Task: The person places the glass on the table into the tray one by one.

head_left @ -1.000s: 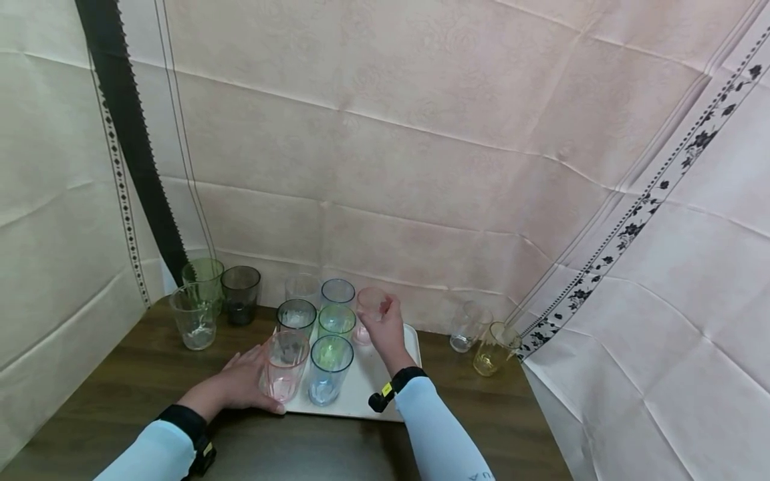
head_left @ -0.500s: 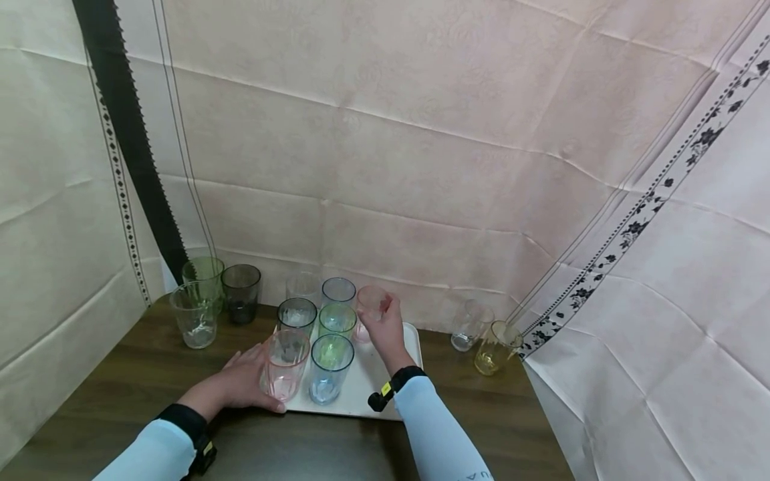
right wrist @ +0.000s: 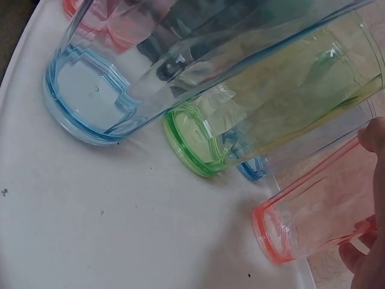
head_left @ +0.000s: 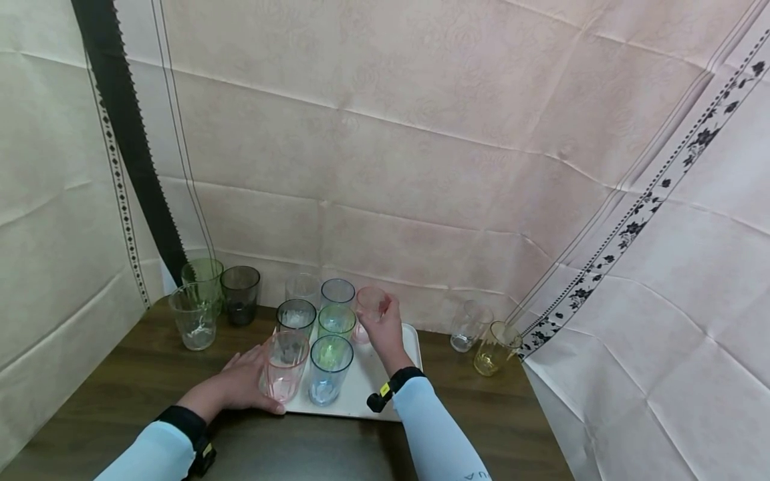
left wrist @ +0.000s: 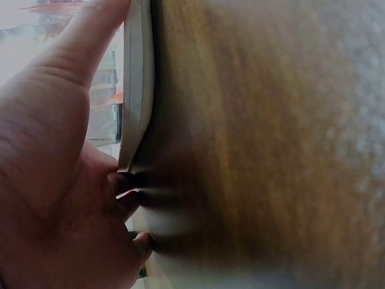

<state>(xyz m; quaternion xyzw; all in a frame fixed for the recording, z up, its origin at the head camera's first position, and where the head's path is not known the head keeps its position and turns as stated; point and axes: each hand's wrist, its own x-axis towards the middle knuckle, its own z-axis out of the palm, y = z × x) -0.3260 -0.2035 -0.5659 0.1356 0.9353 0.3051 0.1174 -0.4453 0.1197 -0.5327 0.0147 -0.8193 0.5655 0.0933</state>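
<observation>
My right hand (head_left: 388, 334) grips a pink drinking glass (right wrist: 325, 205) by its upper part. The glass stands upright at the back of a white tray (head_left: 379, 384), right of the other glasses. In the right wrist view its base is at the tray's far edge. My left hand (head_left: 237, 381) is spread at the tray's front left corner, thumb along the rim and other fingertips low by the wooden table. Beside it stands another pink glass (head_left: 283, 377). A blue glass (head_left: 325, 386) and a green glass (right wrist: 195, 135) stand behind one another in the middle row.
Also on the tray are a dark-rimmed glass (head_left: 296, 314), a blue-rimmed one (head_left: 338, 290) and a clear one (head_left: 303, 286). Left on the table (head_left: 144, 387) stand clear (head_left: 195, 324), green (head_left: 204, 270) and dark (head_left: 240, 294) glasses. Clear (head_left: 469, 324) and yellow (head_left: 496, 351) glasses lean rightward.
</observation>
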